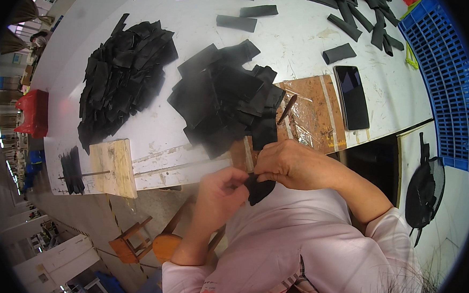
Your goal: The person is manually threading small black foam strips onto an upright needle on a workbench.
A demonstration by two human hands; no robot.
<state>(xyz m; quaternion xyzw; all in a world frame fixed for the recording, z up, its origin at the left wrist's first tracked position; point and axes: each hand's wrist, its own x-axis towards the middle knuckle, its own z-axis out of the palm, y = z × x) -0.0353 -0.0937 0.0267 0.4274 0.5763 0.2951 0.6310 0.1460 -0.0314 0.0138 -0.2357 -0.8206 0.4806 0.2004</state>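
— What's your work surface?
— A white table (154,136), scuffed.
— What lies on it?
— You've two heaps of black pieces (122,75) (224,95), folded black strips (355,14), a dark phone (352,97), a taped brown board (314,116), and a pale wooden block (114,167).

black piece (258,190); white table (300,43); blue crate (448,79); pink shirt (293,241)

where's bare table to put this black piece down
Bare white table between the left black pile and the middle pile, and between the phone and the strips. The board is crowded.
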